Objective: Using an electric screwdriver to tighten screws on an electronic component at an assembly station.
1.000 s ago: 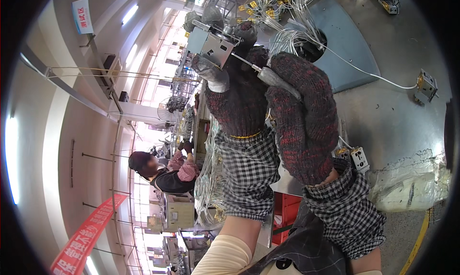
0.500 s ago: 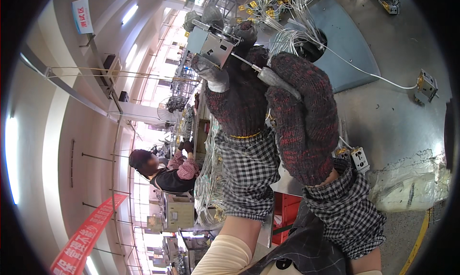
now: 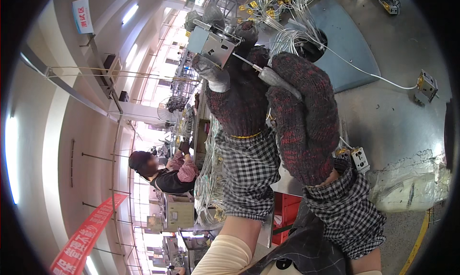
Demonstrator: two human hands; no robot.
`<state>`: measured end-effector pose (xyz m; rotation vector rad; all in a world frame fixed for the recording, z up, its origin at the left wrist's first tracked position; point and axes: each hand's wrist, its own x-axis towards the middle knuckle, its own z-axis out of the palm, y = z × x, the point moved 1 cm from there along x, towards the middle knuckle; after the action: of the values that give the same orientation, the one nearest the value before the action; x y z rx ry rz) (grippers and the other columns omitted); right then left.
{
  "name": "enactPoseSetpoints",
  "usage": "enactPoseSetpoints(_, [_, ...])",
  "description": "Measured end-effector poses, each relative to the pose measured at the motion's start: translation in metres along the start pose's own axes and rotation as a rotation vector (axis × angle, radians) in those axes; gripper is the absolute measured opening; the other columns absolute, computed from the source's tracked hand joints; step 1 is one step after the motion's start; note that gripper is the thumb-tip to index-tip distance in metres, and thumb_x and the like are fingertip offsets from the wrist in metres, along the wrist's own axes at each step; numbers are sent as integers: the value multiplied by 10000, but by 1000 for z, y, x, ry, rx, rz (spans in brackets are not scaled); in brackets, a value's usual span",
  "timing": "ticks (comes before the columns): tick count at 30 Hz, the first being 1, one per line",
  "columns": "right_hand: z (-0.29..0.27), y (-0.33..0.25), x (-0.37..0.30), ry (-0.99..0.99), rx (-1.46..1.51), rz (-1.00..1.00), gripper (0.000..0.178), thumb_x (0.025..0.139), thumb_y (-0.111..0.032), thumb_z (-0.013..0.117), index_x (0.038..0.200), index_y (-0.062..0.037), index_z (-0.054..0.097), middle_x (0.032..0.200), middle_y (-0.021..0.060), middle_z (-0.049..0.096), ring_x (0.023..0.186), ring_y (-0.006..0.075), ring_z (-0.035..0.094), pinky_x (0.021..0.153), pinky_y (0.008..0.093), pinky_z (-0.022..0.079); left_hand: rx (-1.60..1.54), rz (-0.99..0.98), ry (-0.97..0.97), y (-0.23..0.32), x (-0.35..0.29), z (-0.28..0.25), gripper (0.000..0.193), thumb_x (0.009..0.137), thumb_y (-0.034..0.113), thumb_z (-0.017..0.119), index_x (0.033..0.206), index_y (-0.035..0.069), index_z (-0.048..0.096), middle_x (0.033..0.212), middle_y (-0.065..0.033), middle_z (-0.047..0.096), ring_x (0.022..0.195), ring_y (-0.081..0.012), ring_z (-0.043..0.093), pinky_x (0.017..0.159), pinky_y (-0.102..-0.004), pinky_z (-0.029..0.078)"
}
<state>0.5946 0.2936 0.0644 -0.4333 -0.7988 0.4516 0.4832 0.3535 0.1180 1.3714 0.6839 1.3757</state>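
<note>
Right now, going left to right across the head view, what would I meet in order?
Red banner, co-worker, left gloved hand holding a metal part, right gloved hand gripping a slim tool, cabled metal piece on the table.

Clear plastic film (image 3: 407,186) lies along the near edge of the metal surface (image 3: 383,119), toward its right corner. Red bin (image 3: 287,205) shows below that edge; yellow line (image 3: 416,244) marks the floor (image 3: 395,239). Well beyond the left edge: co-worker (image 3: 170,179), fan (image 3: 165,113), red banner (image 3: 89,235), hanging sign (image 3: 83,16).
</note>
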Motion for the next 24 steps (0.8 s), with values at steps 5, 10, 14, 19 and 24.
enactPoseSetpoints(5, [-1,1,0,-5,-37,-4,302,945,-56,560,1236,24,559,1192,180,608,1082,292,605,946,378,479,-218,-19,-114,4,-3,10,968,852,736,498,1335,-102,445,1238,-195,553,1082,-286,554,870,-398,495])
enactPoseSetpoints(10, [0,0,-1,-6,-21,17,299,945,-59,561,1231,29,559,1187,181,609,1075,288,610,940,376,484,-151,-31,45,8,-3,20,941,864,715,502,1323,-105,455,1213,-192,562,1068,-281,560,868,-397,496])
enactPoseSetpoints(14, [1,-2,-1,10,-13,43,298,945,-61,562,1227,34,560,1186,181,611,1072,286,611,939,375,486,-103,-10,-44,3,0,-1,897,906,697,442,1308,-104,473,1197,-179,568,1062,-267,559,870,-382,491])
enactPoseSetpoints(19, [-3,2,-3,-26,-9,33,296,947,-68,565,1225,31,564,1190,181,612,1071,285,612,937,376,488,178,65,87,-3,1,-2,865,946,681,353,1300,-97,485,1197,-168,572,1052,-251,555,895,-354,471])
enactPoseSetpoints(24, [-1,1,-1,2,-15,1,295,947,-71,569,1226,27,566,1192,182,612,1072,286,613,936,378,488,125,68,68,0,1,2,849,958,670,331,1305,-90,484,1193,-162,575,1028,-243,555,891,-341,467])
